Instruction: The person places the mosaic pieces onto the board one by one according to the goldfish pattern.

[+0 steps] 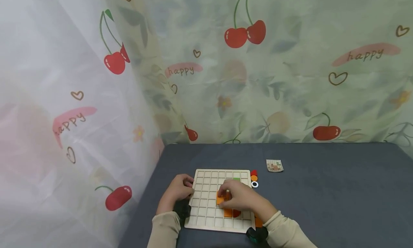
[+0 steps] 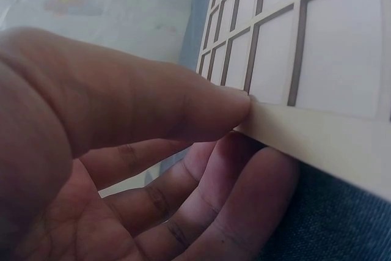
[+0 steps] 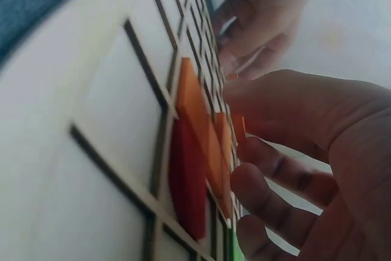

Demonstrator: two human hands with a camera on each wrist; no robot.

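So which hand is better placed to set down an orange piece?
Likely the right hand: it's over the grid board, pinching an orange piece, while the left hand grips the board's edge.

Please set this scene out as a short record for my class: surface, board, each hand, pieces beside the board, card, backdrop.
Surface: dark table
Board: pale grid board, partly filled
Left hand: pinches the board's left edge
Right hand: pinches an orange piece over the board
Beside right edge: pieces including a red piece, orange disc, white ring
Card: small printed card, beyond the board, to the right
Backdrop: cherry-print sheeting
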